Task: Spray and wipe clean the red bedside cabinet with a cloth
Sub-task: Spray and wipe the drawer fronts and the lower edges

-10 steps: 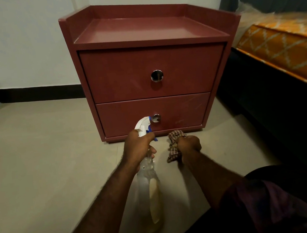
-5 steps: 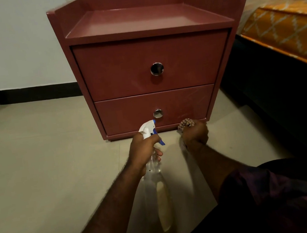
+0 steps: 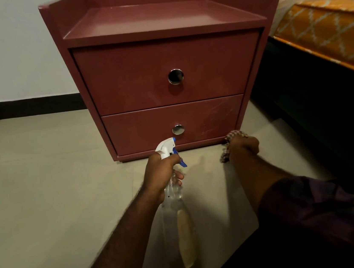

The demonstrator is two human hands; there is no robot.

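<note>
The red bedside cabinet (image 3: 163, 64) stands on the floor against the wall, with two closed drawers and round metal knobs. My left hand (image 3: 162, 172) grips the neck of a clear spray bottle (image 3: 179, 224) with a white and blue trigger head, nozzle aimed at the lower drawer. My right hand (image 3: 243, 145) holds a bunched checked cloth (image 3: 234, 135) at the cabinet's bottom right corner, near the floor. Pale scuff marks show on the right of the lower drawer.
A bed with an orange patterned mattress (image 3: 326, 33) and a dark frame stands close on the right. The beige tiled floor (image 3: 44, 183) spreads to the left. A black skirting (image 3: 30, 106) runs along the white wall.
My view has come closer to the cabinet. My right hand has moved with the cloth from beside the bottle rightward to the cabinet's bottom right corner. The left hand keeps hold of the bottle.
</note>
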